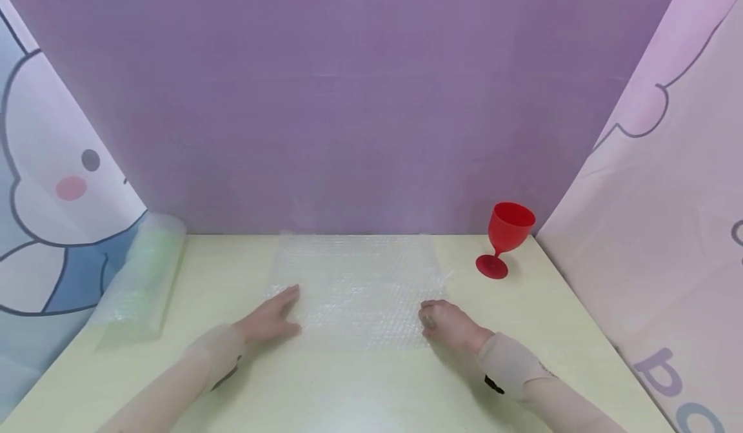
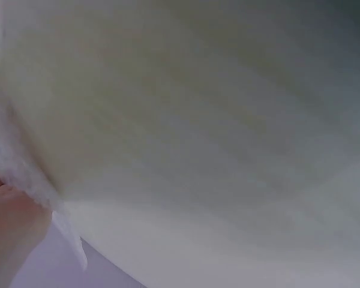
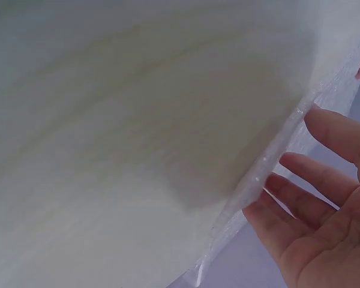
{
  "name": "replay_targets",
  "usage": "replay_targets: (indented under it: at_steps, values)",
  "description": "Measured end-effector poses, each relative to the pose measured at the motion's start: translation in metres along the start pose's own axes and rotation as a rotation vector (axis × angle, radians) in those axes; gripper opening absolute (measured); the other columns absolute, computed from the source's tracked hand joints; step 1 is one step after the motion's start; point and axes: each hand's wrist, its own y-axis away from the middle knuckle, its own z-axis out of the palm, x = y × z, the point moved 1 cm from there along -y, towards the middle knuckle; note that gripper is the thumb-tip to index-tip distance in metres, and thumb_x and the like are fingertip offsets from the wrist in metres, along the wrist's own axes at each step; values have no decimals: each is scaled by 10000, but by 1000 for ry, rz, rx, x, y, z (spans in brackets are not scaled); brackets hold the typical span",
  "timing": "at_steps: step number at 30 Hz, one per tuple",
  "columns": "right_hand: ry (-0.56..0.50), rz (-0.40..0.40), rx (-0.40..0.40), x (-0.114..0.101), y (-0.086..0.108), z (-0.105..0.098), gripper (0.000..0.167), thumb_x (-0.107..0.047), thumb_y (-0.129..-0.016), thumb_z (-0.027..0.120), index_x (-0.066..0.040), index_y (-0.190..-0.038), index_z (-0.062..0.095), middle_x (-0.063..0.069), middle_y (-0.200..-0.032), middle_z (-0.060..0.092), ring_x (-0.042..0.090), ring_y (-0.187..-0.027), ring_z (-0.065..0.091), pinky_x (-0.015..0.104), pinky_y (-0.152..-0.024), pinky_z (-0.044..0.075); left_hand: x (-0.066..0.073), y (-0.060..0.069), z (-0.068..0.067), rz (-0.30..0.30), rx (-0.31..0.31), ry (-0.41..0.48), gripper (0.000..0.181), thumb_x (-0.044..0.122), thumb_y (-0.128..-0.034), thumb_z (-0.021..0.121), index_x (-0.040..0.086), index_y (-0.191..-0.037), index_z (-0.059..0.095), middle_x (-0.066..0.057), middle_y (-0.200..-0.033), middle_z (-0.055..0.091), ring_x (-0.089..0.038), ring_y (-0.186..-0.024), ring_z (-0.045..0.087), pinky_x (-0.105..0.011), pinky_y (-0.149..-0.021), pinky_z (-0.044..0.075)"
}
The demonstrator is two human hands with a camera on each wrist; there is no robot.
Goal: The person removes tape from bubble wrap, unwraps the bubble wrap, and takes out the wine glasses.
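Note:
A sheet of clear bubble wrap (image 1: pixel 354 291) lies flat on the table between my two hands. My left hand (image 1: pixel 271 317) is at its left edge, thumb and forefinger spread apart. In the left wrist view only part of that hand (image 2: pixel 15 231) shows, beside the wrap's edge. At the right edge is my right hand (image 1: pixel 453 324). The right wrist view shows its fingers (image 3: pixel 312 180) slightly bent, with fingertips touching the wrap's edge (image 3: pixel 258 174) and not curled round it.
A red plastic goblet (image 1: pixel 506 230) stands upright at the back right of the pale table (image 1: pixel 342 394). On the left lies a roll of bubble wrap (image 1: pixel 142 271), greenish inside. A purple panel (image 1: pixel 360 97) rises behind, with printed cloth walls on both sides.

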Motion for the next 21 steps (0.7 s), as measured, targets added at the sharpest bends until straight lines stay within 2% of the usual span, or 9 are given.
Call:
replay_targets:
  at_steps: [6,8,11,15,17,21]
  values:
    - [-61,55,-5,2,-4,-2,96,-45,-797,662,-70,-746,584,225,-1198,578,397,-1154,508,508,-994,411,-5,-8,0,7,2,-18,805,229,-795,683,-60,-1409,249,-224,-1497,179,-410,-1372,149,-538,-1127,110]
    - [-67,67,-4,2,-3,-3,119,-42,-795,663,-78,-730,569,229,-1208,571,400,-1158,503,514,-994,409,-6,-12,0,13,-6,-46,805,242,-793,683,-62,-1405,257,-221,-1497,184,-412,-1370,155,-541,-1126,121]
    - [-73,78,-4,4,-2,-3,105,-46,-793,669,-82,-757,578,230,-1220,564,400,-1166,497,511,-995,409,-8,-15,1,-10,-19,-64,806,254,-790,686,-41,-1410,264,-187,-1508,182,-386,-1381,153,-522,-1134,122]
    - [-84,93,-4,4,-2,-3,80,-53,-790,676,-71,-804,599,225,-1231,558,396,-1177,490,507,-1003,403,-9,-15,0,-14,-15,-37,795,248,-781,696,-38,-1402,289,-182,-1509,186,-383,-1383,149,-525,-1134,117]
    - [-88,100,-2,3,-3,-3,86,-51,-788,677,-46,-849,617,230,-1231,556,399,-1178,487,510,-1006,398,-10,-14,-1,9,-4,-22,783,246,-774,703,-48,-1387,313,-200,-1499,202,-397,-1376,159,-535,-1129,119]
    - [-99,121,-6,2,-3,-3,208,-48,-787,679,24,-978,636,230,-1239,550,397,-1187,479,504,-1016,389,-12,-8,-2,79,17,-15,746,244,-777,702,-72,-1356,352,-243,-1466,252,-432,-1351,196,-558,-1114,139]
